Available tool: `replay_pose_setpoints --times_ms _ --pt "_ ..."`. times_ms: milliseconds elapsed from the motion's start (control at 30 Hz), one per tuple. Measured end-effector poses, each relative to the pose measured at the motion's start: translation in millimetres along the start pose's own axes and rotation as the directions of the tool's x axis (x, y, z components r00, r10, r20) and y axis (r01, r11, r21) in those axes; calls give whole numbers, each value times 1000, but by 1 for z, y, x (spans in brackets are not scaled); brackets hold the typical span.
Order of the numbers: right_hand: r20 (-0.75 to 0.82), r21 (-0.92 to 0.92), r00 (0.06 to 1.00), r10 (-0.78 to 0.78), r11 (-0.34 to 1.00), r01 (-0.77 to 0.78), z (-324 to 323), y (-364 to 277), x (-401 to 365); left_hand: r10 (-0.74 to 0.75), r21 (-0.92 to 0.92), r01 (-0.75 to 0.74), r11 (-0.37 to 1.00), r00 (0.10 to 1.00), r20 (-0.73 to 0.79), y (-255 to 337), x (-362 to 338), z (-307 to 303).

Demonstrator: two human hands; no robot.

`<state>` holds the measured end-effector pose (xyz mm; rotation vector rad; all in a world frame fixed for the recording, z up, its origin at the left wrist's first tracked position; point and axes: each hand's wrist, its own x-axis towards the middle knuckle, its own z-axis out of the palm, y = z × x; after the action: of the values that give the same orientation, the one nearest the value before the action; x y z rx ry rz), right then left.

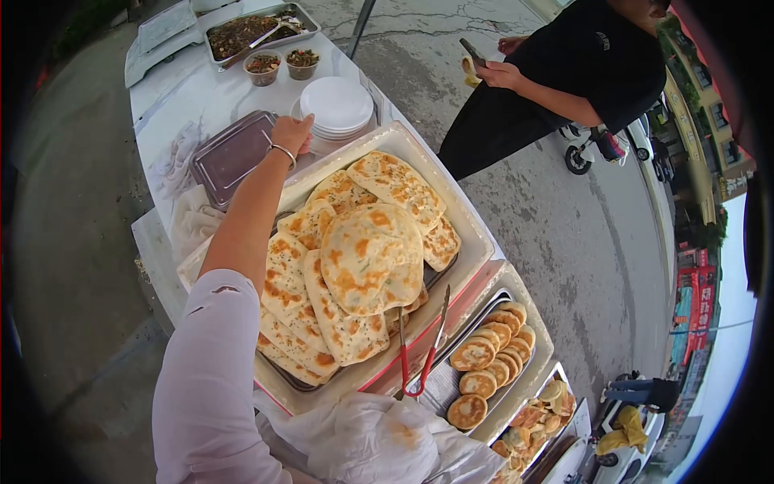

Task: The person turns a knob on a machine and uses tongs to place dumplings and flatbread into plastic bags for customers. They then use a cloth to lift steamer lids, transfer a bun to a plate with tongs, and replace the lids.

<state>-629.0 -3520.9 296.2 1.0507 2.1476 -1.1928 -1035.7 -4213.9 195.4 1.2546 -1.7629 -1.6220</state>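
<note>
A street stall stands on cracked grey pavement, its long white surface [201, 93] running away from the wearer. At the left lie crumpled white cloths [181, 157], with a lidded metal tray [230, 157] just beside them. The left hand [292, 133], with a thin bracelet [283, 152] at the wrist, reaches over that tray to the near rim of a stack of white plates [337, 105]. Its fingers [302, 123] are curled loosely at the stack's edge, and it cannot be told whether they grip a plate or only touch it. The right hand is out of view. The plates look stiff, smooth and probably slippery. The whole stack is likely heavy and would chip if knocked, so one plate is best taken by its rim, thumb on top. To the right, a deep white tray [476, 242] holds large browned flatbreads [371, 258], and red-handled tongs [423, 347] lie beside it. A person in black [588, 64] stands across the stall.
</note>
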Motion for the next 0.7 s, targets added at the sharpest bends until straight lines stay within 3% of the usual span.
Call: replay_pose_setpoints --times_ms 267,367,467,500,533,567,600,633,667,700 --pt "-20 152 1000 8 988 -5 3 2 12 -90 -48 90 995 996 4 -6 39 27" --pt "-22 241 1000 -8 971 13 -2 14 12 -103 -275 115 955 993 57 3 32 25" --pt "-7 377 998 -70 924 67 -5 29 12 29 -570 -1 822 999 40 2 45 16" --pt "2 433 995 -97 897 87 -7 34 10 300 -153 -275 949 938 172 -9 72 -2" --pt "5 491 993 -118 865 100 -9 41 11 567 586 -617 525 767 300 -15 94 -18" --pt "74 462 994 -86 886 42 -13 41 12 751 779 -625 47 537 385 -24 118 -32" --pt "38 523 999 -10 852 -12 -9 34 9 750 854 -501 -142 509 423 -33 153 -49" --pt "26 528 997 -66 848 42 -11 30 7 723 823 -373 -429 405 560 -30 183 -74" --pt "84 528 991 -108 848 47 -13 41 11 641 825 -315 -470 521 564 -8 184 -83" --pt "105 529 983 -148 845 71 -18 34 6 657 821 -263 -507 498 566 22 170 -92"
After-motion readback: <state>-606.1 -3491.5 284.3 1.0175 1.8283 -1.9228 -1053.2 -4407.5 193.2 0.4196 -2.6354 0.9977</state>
